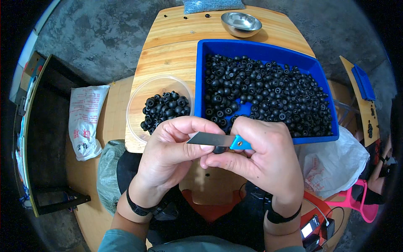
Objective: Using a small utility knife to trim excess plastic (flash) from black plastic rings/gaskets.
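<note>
My right hand [264,147] is closed around the blue handle of a small knife [210,139], its flat blade pointing left across my left hand. Between the thumb and fingers of my left hand [172,147] is a small black round part [219,149], partly covered by the blade and fingers. The right thumb lies close against that part. Both hands are held together in front of the table edge. Just beyond them, a blue tray [268,48] holds many loose black round parts, some with a hollow end. A clear round tub [133,119] with more of these parts stands beside my left hand.
A metal bowl [241,24] and a bluish plastic packet [214,5] sit at the far end of the wooden table [168,54]. White sacks [87,122] lie left and right. A dark shelf frame [50,138] stands left. At right are a pink chair [363,203] and a phone [310,227].
</note>
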Demonstrator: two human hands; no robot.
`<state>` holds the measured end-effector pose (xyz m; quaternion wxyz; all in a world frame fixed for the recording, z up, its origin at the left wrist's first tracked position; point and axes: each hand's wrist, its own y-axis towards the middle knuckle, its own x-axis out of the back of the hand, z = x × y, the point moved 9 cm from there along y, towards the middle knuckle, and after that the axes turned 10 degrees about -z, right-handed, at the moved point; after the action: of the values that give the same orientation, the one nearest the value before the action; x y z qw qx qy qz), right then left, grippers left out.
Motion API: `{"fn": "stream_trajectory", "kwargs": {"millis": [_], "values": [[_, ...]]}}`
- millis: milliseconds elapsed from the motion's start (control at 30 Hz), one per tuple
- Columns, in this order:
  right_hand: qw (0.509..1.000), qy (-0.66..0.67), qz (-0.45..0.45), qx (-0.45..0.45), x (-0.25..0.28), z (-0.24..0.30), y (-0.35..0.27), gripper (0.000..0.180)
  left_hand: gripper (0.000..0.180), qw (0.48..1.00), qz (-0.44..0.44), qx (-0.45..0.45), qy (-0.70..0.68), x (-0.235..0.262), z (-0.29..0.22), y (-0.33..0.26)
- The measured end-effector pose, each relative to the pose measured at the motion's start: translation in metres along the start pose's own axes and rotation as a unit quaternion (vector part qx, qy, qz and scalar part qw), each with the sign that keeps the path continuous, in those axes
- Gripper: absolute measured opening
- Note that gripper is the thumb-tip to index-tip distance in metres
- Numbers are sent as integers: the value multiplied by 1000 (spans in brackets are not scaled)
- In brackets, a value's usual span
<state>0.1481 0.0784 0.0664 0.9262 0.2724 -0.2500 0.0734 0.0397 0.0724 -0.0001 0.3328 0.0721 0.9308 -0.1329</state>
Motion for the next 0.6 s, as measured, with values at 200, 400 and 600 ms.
{"fn": "stream_trajectory", "kwargs": {"millis": [200,400,600], "values": [[1000,1,2,1,-1,-1,0,43,20,1000,5,-4,0,-1,-1,0],[1000,5,8,-4,-1,-2,-1,42,21,1000,7,1,-4,-2,0,0],[1000,23,18,-11,-5,-4,-2,41,22,1000,20,-14,-18,-1,-1,1]]}}
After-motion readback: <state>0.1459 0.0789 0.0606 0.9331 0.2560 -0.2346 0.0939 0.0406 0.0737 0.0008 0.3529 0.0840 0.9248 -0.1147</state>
